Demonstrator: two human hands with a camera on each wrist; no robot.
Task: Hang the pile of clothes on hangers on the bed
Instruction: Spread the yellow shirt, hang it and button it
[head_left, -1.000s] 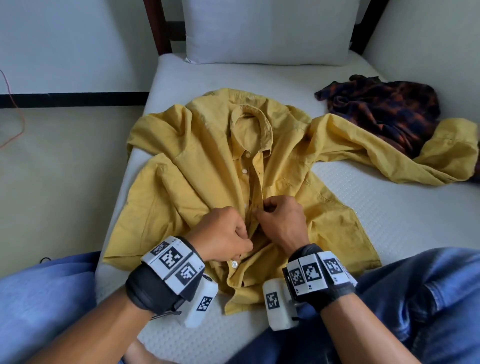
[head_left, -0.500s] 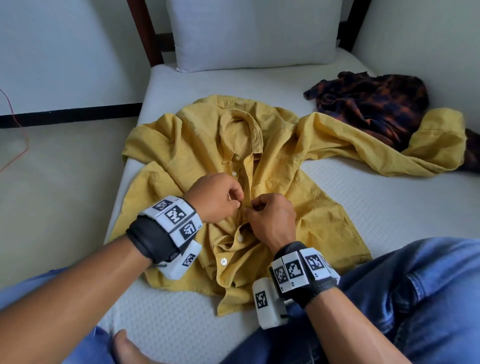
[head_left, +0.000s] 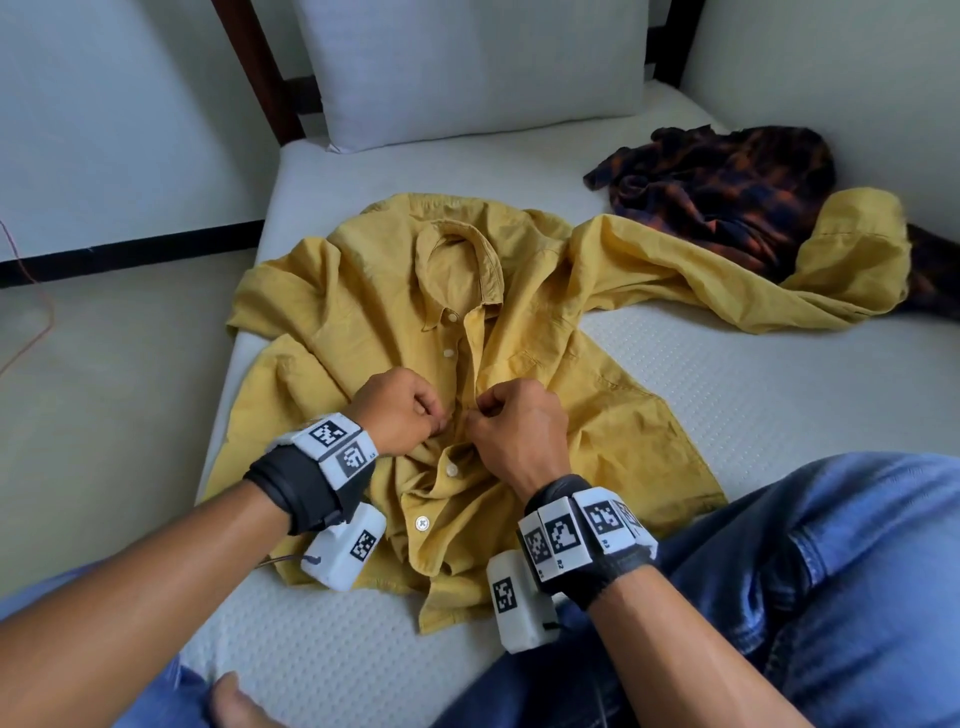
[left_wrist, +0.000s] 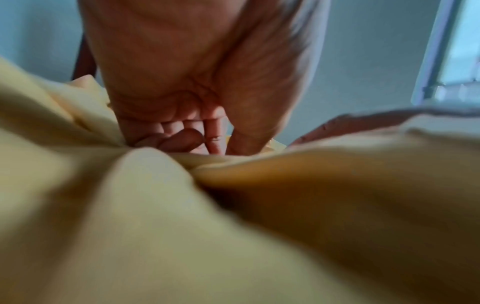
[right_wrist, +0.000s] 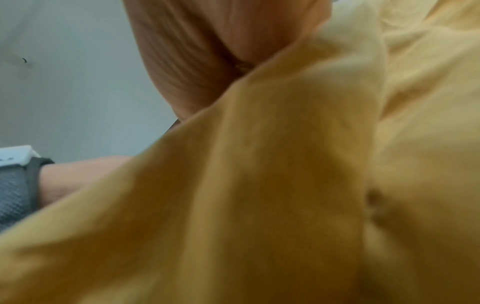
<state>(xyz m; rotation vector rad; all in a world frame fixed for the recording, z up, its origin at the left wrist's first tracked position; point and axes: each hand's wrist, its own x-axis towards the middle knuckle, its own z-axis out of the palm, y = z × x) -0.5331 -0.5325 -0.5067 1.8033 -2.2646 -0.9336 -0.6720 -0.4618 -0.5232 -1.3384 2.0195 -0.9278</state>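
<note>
A yellow button-up shirt lies front-up on the white mattress, collar toward the pillow, one sleeve stretched right. My left hand and right hand meet at the button placket at mid-chest, each pinching an edge of the shirt front with curled fingers. In the left wrist view my left hand has its fingers curled onto the yellow shirt. The right wrist view is mostly blurred yellow shirt against my right palm. A dark plaid shirt lies crumpled at the back right. No hanger shows.
A white pillow leans on the dark wooden headboard. My legs in blue jeans sit at the mattress's near edge. The beige floor lies left of the bed, with a thin orange cord.
Both hands have moved up the placket from near the hem toward the chest, still pinching the shirt front; two lower buttons now show below them.
</note>
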